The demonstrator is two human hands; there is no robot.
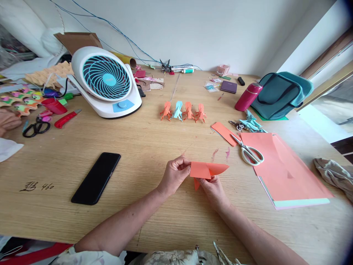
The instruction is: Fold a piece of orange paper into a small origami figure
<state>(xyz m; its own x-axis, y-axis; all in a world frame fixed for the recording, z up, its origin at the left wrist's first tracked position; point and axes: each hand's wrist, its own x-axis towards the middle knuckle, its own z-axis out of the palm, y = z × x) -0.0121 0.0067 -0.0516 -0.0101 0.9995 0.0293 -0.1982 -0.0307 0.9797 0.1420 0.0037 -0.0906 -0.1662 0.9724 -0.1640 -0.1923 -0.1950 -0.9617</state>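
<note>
Between my two hands is a partly folded piece of orange paper (200, 170), held just above the table's front part. My left hand (176, 173) pinches its left edge between thumb and fingers. From below and to the right, my right hand (214, 189) grips the paper, its thumb on the near side and some fingers hidden behind it. One flap sticks out to the right and a small point hangs below. Beyond my hands stands a row of several folded paper figures (189, 111), orange ones and one light blue.
White-handled scissors (249, 152) lie partly over a stack of orange paper sheets (286, 165) on the right. A black phone (96, 178) lies at left, before a white fan (107, 82). A pink bottle (248, 96) leans against a teal bag (278, 97). Another person's hand (8, 121) shows far left.
</note>
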